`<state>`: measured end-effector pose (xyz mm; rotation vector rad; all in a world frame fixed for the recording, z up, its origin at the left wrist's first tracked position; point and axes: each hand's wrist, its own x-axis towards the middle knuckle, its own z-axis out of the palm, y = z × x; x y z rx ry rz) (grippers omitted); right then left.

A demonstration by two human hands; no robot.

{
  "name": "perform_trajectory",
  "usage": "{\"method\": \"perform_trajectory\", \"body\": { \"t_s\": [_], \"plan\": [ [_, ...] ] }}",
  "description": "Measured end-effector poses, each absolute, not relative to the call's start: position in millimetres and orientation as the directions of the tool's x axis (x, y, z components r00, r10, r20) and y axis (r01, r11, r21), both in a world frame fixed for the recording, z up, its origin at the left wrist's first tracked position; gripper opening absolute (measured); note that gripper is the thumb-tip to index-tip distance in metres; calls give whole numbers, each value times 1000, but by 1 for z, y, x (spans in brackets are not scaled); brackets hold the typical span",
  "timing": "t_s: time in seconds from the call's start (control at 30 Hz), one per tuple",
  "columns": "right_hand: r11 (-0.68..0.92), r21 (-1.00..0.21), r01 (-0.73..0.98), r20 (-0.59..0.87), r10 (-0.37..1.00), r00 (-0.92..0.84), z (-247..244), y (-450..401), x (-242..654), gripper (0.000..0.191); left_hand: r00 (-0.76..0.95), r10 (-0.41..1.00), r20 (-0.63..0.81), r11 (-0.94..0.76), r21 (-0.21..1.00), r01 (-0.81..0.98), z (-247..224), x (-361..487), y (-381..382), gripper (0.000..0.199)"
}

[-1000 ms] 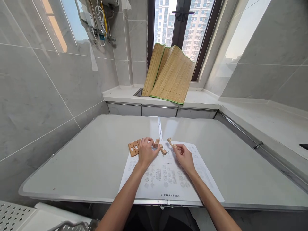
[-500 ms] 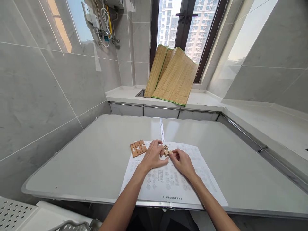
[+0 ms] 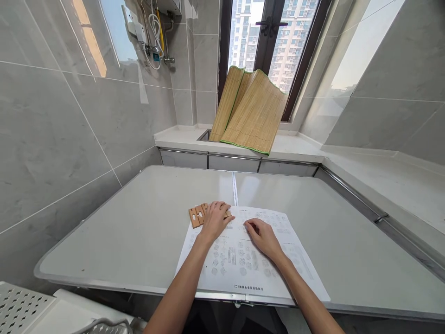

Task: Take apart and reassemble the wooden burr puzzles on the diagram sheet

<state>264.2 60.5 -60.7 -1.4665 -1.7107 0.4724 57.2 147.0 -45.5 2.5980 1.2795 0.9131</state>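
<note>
My left hand (image 3: pixel 214 221) is curved over some small wooden blocks (image 3: pixel 227 214), beside the right end of the flat wooden pieces (image 3: pixel 196 216). Its fingers and palm hide most of the blocks. Those flat pieces have cut-out slots and lie side by side at the top left corner of a printed sheet (image 3: pixel 239 283). Over the right part of the sheet rests my right hand (image 3: pixel 263 236), its thumb and forefinger pinched together; whether something tiny is between them cannot be made out.
The sheet lies on a pale folding table (image 3: pixel 132 241) with a centre seam. Behind it, a bamboo mat (image 3: pixel 255 111) leans on the ledge (image 3: pixel 299 144) before the window. A perforated white rack (image 3: pixel 26 306) stands at the lower left.
My left hand has moved left with the small blocks, towards the flat pieces. My right hand has stayed nearly in place, and the block at its fingertips is no longer there.
</note>
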Motion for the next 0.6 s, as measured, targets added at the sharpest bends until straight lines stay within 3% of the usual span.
{"method": "perform_trajectory", "body": {
  "t_s": [0.2, 0.47, 0.6],
  "plan": [
    [252, -730, 635, 330, 944, 5, -63, 60, 265, 32, 373, 774, 512, -574, 318, 755, -41, 57, 143, 18],
    [265, -725, 636, 339, 941, -4, -66, 61, 266, 31, 641, 641, 423, -765, 276, 582, -36, 82, 108, 12],
    [266, -727, 633, 335, 942, -12, -67, 62, 268, 29, 683, 631, 369, -776, 288, 561, -38, 87, 102, 13]
  ]
}}
